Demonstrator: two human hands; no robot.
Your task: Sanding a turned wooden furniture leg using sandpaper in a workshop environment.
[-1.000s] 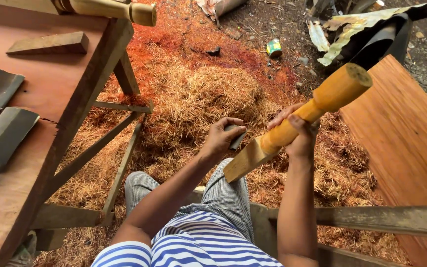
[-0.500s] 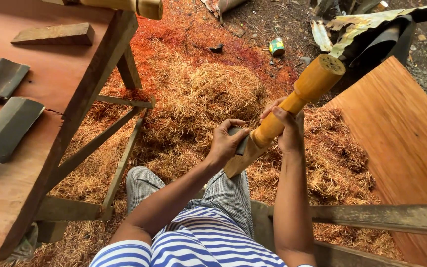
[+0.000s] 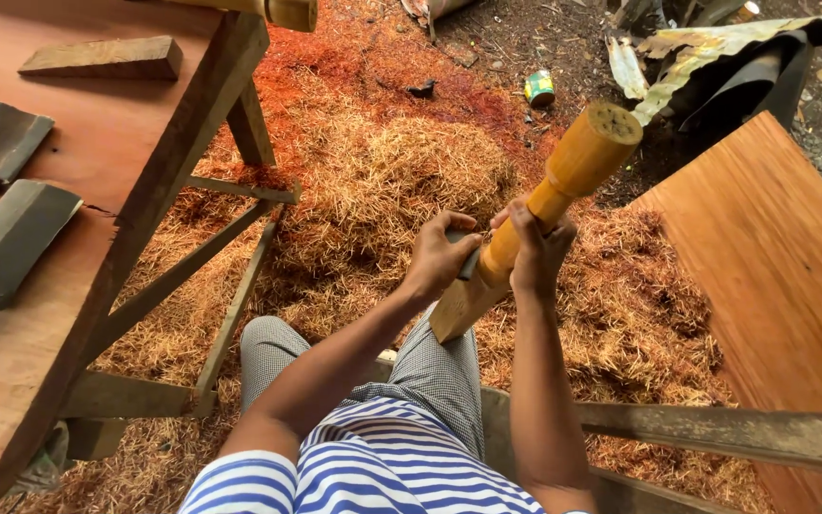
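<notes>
My right hand (image 3: 537,249) is wrapped tight around the narrow waist of a turned wooden post (image 3: 535,214), which slants from centre frame up toward the upper right. My left hand (image 3: 441,259), just beside it, is closed on a small dark tool (image 3: 469,262) pressed against the post's side. Below and behind lies a heap of wood shavings (image 3: 382,181). A workbench (image 3: 97,190) fills the left of the frame, a wide plank (image 3: 773,276) the right.

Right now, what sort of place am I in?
Most likely an outdoor woodworking yard. A heap of wood shavings covers the dirt ground, a rough wooden workbench stands alongside, and your right hand grips a turned wooden post that your left hand works on.
</notes>
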